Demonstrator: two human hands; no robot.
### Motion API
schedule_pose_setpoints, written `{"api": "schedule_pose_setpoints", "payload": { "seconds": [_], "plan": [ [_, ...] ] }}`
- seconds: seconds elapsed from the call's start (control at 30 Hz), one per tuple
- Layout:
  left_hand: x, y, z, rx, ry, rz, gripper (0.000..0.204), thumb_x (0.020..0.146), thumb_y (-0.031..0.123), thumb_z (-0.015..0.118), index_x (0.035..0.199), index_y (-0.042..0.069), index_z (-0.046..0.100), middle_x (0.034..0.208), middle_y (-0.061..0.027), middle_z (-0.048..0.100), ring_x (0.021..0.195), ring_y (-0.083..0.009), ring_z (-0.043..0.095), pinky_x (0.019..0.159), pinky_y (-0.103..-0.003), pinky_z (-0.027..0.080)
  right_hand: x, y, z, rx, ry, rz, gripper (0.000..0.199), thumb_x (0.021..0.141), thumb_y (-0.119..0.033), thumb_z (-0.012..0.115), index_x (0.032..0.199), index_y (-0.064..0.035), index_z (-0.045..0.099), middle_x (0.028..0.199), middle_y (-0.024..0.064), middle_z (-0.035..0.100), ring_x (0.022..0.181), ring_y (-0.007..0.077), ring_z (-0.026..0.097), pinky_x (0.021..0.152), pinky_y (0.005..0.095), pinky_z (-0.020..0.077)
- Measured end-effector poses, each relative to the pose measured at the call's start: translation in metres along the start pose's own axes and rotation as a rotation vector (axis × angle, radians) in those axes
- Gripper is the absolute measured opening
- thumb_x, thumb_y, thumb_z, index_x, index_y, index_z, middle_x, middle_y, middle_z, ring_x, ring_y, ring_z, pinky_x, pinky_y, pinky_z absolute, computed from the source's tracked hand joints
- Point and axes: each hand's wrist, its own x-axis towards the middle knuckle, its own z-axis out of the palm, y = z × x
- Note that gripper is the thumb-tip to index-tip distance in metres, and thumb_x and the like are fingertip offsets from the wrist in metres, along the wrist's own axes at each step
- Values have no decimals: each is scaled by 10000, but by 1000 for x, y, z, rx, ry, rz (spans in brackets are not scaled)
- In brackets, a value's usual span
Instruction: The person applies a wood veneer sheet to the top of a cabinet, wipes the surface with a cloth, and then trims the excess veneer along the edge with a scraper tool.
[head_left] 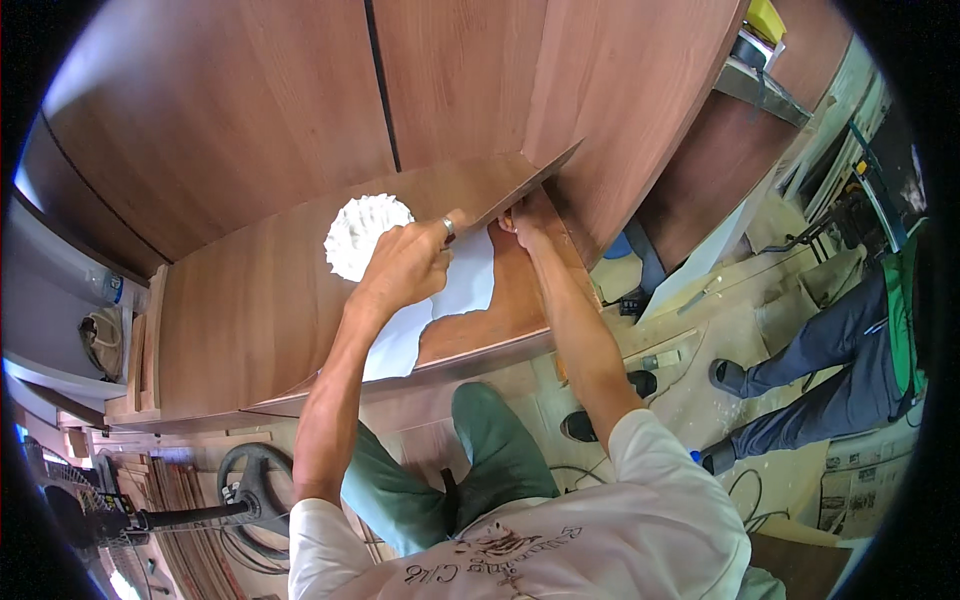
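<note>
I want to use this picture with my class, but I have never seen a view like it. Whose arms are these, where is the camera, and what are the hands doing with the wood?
There is no machine here. The camera sits on a person's head and looks down, so the two bare arms rising from the lower edge are that person's own. Its wide lens bends straight edges near the rim. The left hand, wearing a ring, presses on a thin brown wooden sheet lifted above a wooden panel. The right hand grips the sheet's far corner. Under the sheet, white patches cover part of the panel; a crumpled white wad lies on the sheet. Another person's legs stand to the right on the dusty floor.
</note>
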Motion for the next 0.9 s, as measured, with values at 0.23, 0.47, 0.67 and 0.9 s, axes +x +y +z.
{"api": "schedule_pose_setpoints", "payload": {
  "seconds": [0.23,0.47,0.67,0.9],
  "plan": [
    [-6,-11,1,-72,70,28,388,760,11,571,1131,127,565,709,-207,611,714,-410,602,616,-487,444,-54,9,-18,62,-204,169,99,999,-164,495,989,-69,523,693,35,497,534,132,492,474,250,458],
    [-3,-7,4,-92,131,96,390,766,11,587,1140,118,556,718,-199,620,720,-407,611,632,-486,452,18,1,-15,40,37,-57,200,1020,-252,444,936,-92,529,671,33,518,485,116,462,404,244,375],
    [1,3,-4,-81,63,34,412,761,-4,571,1150,130,546,723,-201,614,716,-402,605,622,-486,444,17,47,-18,15,-106,55,174,999,-281,493,1007,-123,563,723,31,572,560,133,522,459,281,445],
    [-9,-19,-3,-85,101,14,417,766,-5,561,1159,135,552,709,-203,602,682,-398,594,595,-472,431,-42,1,-13,-80,-157,200,203,1006,-211,500,1133,-69,569,728,42,556,542,118,525,435,242,420]
  ]
}}
